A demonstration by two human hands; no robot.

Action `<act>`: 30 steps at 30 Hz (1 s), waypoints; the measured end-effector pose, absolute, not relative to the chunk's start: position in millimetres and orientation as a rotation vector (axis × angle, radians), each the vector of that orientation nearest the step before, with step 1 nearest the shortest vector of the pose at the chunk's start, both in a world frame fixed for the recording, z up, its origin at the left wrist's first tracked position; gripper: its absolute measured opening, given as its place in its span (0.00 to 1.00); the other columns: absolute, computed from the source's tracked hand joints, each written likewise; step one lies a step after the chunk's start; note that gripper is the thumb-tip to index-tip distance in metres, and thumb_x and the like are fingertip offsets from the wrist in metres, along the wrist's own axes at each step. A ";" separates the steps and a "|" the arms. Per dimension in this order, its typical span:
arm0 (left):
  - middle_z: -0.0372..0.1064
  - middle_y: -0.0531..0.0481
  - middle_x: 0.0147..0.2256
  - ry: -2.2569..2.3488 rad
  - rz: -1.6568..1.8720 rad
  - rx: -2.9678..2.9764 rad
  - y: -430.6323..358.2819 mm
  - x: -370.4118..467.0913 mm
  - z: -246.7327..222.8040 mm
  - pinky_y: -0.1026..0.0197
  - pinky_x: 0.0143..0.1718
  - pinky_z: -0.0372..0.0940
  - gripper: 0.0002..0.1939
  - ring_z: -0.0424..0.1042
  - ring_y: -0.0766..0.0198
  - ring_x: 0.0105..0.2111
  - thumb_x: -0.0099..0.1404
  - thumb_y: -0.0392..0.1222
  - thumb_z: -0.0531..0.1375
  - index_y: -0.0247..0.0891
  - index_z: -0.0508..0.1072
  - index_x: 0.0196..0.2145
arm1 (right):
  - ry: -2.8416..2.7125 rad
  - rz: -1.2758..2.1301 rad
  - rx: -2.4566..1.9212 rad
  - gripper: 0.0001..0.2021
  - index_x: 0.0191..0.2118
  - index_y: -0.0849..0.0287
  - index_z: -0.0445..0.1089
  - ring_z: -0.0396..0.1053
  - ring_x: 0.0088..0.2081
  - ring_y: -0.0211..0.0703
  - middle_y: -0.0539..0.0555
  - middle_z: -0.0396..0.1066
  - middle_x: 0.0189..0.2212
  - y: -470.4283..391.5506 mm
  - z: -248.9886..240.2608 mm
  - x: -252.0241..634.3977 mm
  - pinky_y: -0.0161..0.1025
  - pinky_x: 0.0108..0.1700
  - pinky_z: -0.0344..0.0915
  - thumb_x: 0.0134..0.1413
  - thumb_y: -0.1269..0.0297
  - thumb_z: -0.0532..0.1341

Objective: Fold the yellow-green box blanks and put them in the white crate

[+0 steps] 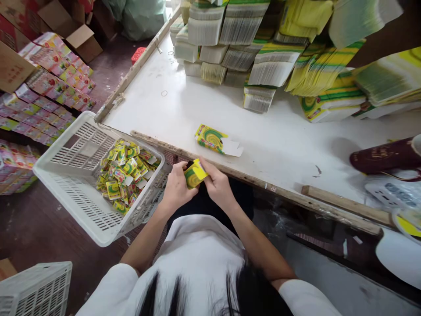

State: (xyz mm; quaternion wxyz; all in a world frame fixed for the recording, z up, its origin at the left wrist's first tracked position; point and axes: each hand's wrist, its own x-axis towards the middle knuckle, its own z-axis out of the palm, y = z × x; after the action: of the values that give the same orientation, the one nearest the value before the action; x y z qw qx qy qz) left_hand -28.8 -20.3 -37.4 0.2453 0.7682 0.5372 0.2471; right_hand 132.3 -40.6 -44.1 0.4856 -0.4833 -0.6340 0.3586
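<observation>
Between my hands, just off the table's front edge, is a small yellow and green box [194,175]. My left hand [178,186] has its fingers wrapped round the box's left side. At its right end, my right hand [217,185] pinches the box. A second yellow and green box [210,138] lies on the white table [144,101] beyond my hands, a white flap sticking out on its right. To my left, a white plastic basket [79,199] holds a heap of small yellow and green boxes [126,171].
Stacks of flat cartons [243,57] fill the table's back. A dark red cup [384,156] lies at the right, near a wooden strip [342,206]. Pink boxes [49,87] are piled on the floor at left. Another white basket [39,289] is at the lower left.
</observation>
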 end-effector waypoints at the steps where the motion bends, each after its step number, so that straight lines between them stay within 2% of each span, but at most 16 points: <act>1: 0.68 0.41 0.48 1.484 0.652 2.105 -21.8 -32.8 -34.5 0.49 0.48 0.69 0.32 0.72 0.52 0.47 0.53 0.40 0.65 0.38 0.59 0.54 | -1.558 0.843 -1.175 0.28 0.69 0.50 0.55 0.61 0.65 0.48 0.55 0.62 0.65 -39.1 -46.7 135.3 0.48 0.66 0.59 0.66 0.71 0.51; 4: 0.72 0.45 0.46 1.454 0.626 2.131 -23.1 -44.3 -25.4 0.53 0.47 0.70 0.27 0.74 0.54 0.46 0.54 0.39 0.65 0.39 0.64 0.51 | -1.727 0.806 -1.129 0.24 0.66 0.50 0.61 0.56 0.68 0.50 0.55 0.56 0.68 -37.9 -53.4 143.2 0.48 0.66 0.60 0.66 0.67 0.56; 8: 0.75 0.45 0.47 1.376 0.578 2.160 -16.2 -53.0 -13.6 0.54 0.47 0.71 0.29 0.76 0.55 0.45 0.51 0.41 0.68 0.39 0.68 0.51 | -1.847 0.780 -1.057 0.15 0.54 0.52 0.74 0.62 0.64 0.51 0.59 0.61 0.65 -34.6 -55.4 158.3 0.48 0.63 0.64 0.64 0.66 0.59; 11: 0.76 0.47 0.47 1.284 0.548 2.165 -9.3 -53.5 -5.5 0.57 0.48 0.71 0.31 0.77 0.57 0.44 0.50 0.41 0.69 0.40 0.69 0.52 | -1.952 0.819 -0.993 0.14 0.51 0.51 0.76 0.65 0.62 0.52 0.59 0.65 0.62 -29.5 -50.7 169.2 0.50 0.62 0.65 0.60 0.67 0.64; 15: 0.76 0.46 0.46 1.295 0.553 2.216 -4.1 -52.0 -1.4 0.56 0.48 0.71 0.29 0.77 0.56 0.44 0.51 0.40 0.68 0.39 0.70 0.51 | -1.854 0.789 -1.053 0.14 0.48 0.48 0.78 0.65 0.62 0.54 0.57 0.66 0.62 -28.3 -45.8 168.5 0.52 0.62 0.66 0.57 0.68 0.66; 20: 0.76 0.45 0.47 1.291 0.553 2.161 -5.3 -51.5 -6.9 0.55 0.48 0.70 0.30 0.76 0.55 0.44 0.51 0.43 0.68 0.38 0.69 0.52 | -1.668 0.942 -1.039 0.15 0.51 0.49 0.76 0.65 0.62 0.54 0.58 0.67 0.60 -32.2 -49.2 156.5 0.53 0.62 0.65 0.57 0.64 0.67; 25: 0.75 0.45 0.46 1.374 0.533 2.121 -8.7 -59.5 -13.4 0.55 0.48 0.70 0.29 0.76 0.55 0.44 0.52 0.42 0.68 0.39 0.69 0.52 | -1.529 1.071 -1.152 0.32 0.63 0.56 0.62 0.72 0.53 0.53 0.63 0.68 0.58 -25.8 -50.9 142.2 0.51 0.54 0.71 0.52 0.65 0.68; 28: 0.74 0.44 0.48 1.675 0.597 2.038 -5.9 -97.1 -10.4 0.50 0.51 0.68 0.29 0.74 0.52 0.47 0.54 0.46 0.67 0.40 0.69 0.53 | -1.551 0.908 -1.237 0.32 0.63 0.58 0.61 0.72 0.52 0.53 0.63 0.68 0.57 -7.9 -48.9 150.0 0.51 0.56 0.68 0.53 0.63 0.69; 30: 0.68 0.37 0.55 2.035 0.685 2.021 -2.0 -134.0 -5.5 0.41 0.60 0.60 0.36 0.67 0.43 0.56 0.53 0.49 0.69 0.36 0.66 0.57 | -1.521 0.651 -1.441 0.27 0.60 0.58 0.64 0.69 0.53 0.56 0.62 0.71 0.53 9.3 -50.4 163.9 0.54 0.58 0.65 0.55 0.63 0.67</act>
State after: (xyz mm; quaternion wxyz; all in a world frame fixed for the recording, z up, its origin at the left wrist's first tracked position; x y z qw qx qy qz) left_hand -134.0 -2.0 -5.5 0.0964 0.6823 0.6869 0.2311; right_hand 163.9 9.3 -50.4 0.4564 -0.5843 -0.6169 0.2640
